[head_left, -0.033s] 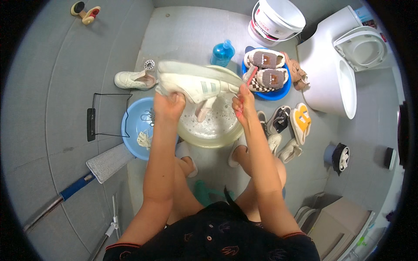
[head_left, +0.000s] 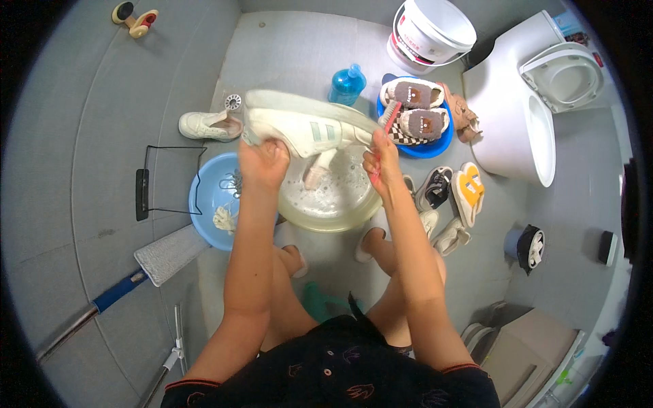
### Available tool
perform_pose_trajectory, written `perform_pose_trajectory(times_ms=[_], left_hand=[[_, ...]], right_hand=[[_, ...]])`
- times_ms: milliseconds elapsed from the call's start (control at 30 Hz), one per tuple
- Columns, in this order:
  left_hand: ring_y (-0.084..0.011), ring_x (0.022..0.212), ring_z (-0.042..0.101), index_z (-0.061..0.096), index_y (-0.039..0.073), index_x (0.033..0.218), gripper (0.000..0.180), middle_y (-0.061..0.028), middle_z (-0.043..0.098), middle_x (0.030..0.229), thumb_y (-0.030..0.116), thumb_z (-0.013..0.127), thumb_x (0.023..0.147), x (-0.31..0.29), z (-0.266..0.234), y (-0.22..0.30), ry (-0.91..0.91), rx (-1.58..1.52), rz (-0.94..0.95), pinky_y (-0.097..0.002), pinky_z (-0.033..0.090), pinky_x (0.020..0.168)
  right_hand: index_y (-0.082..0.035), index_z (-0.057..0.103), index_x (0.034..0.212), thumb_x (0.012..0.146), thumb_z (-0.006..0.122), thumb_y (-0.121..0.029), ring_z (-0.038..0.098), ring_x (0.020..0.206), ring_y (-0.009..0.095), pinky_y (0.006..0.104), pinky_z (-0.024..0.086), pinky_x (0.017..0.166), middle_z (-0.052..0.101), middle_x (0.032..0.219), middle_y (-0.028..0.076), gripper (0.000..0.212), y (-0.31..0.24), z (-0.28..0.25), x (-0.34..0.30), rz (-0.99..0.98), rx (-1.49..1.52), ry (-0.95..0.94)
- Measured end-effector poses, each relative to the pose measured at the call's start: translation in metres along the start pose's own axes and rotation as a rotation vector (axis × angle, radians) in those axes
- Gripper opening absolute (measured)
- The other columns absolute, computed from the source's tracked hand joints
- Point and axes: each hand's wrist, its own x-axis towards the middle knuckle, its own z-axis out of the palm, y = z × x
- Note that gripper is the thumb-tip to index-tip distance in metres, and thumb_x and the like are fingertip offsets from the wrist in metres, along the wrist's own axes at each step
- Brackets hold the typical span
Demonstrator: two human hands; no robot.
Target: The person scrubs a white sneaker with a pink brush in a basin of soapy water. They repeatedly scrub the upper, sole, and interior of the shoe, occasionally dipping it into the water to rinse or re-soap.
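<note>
Sole up, a white sneaker (head_left: 292,126) with pale green stripes hangs over a cream basin (head_left: 326,223) of foamy water. Its tongue dangles below. My left hand (head_left: 264,162) is closed on the shoe's heel end. In my right hand (head_left: 383,160) is a scrub brush (head_left: 390,117) with a red handle, gripped at the toe end with its bristles up beside the shoe; whether these fingers also hold the toe is hard to tell. Another white sneaker (head_left: 204,125) lies on the floor by the left wall.
A light blue basin (head_left: 204,221) holding laces stands left, beside a flat mop (head_left: 170,255). Behind are a blue soap bottle (head_left: 347,85) and a white bucket (head_left: 428,34). Slippers fill a blue tub (head_left: 435,146) at right, near the toilet (head_left: 517,102) and several loose shoes (head_left: 435,189).
The sneaker has dropped slightly at its toe end and looks less blurred. Its tongue has swung a little left. Both hands keep their grip.
</note>
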Motion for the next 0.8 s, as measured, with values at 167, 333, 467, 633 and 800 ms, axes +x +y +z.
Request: perform_pose_trajectory(times_ms=[167,333,467,633,800], left_hand=[[-0.0331,0.142,0.03,0.017,0.003,0.153,0.084,-0.0185,0.029,0.154,0.065,0.029,0.098,-0.006,0.015,-0.003,-0.639,0.035,-0.124,-0.0481,0.028,0.117],[-0.0354,0.141,0.032,0.01,-0.003,0.152,0.108,-0.0225,0.027,0.154,0.076,0.043,0.086,-0.03,0.042,-0.007,-0.618,0.513,-0.03,-0.046,0.03,0.115],[-0.0307,0.137,0.038,0.013,-0.004,0.15,0.105,-0.0225,0.032,0.151,0.068,0.055,0.086,-0.024,0.011,-0.006,-0.691,0.618,-0.105,-0.0404,0.033,0.113],[-0.0253,0.134,0.041,0.023,-0.004,0.147,0.084,-0.0191,0.04,0.145,0.054,0.055,0.095,-0.03,0.022,-0.015,-0.687,0.932,0.017,-0.0372,0.033,0.11],[-0.0223,0.127,0.048,0.032,-0.002,0.141,0.058,-0.0183,0.048,0.139,0.041,0.046,0.103,-0.018,0.022,-0.038,-0.584,0.969,0.143,-0.037,0.038,0.106]], right_hand=[[-0.011,0.051,0.124,0.082,0.079,-0.031,0.032,0.045,0.002,0.0192,0.023,0.038,0.05,0.082,-0.005,0.054,-0.038,0.025,-0.019,-0.027,-0.314,-0.011],[-0.013,0.054,0.106,0.086,0.073,-0.04,0.032,0.045,0.003,0.0183,0.023,0.035,0.047,0.082,-0.005,0.039,-0.037,0.024,-0.025,0.021,-0.225,0.014],[-0.013,0.053,0.107,0.087,0.071,-0.043,0.031,0.046,0.003,0.0171,0.024,0.037,0.046,0.077,-0.004,0.04,-0.016,0.013,-0.031,0.131,-0.038,-0.016],[-0.014,0.053,0.109,0.089,0.069,-0.044,0.031,0.047,0.003,0.017,0.024,0.038,0.048,0.081,-0.003,0.04,-0.016,0.015,-0.039,0.138,-0.025,0.029],[-0.015,0.053,0.107,0.09,0.069,-0.042,0.031,0.046,0.003,0.0177,0.024,0.037,0.046,0.078,-0.004,0.036,-0.015,0.022,-0.057,0.124,-0.124,0.093]])
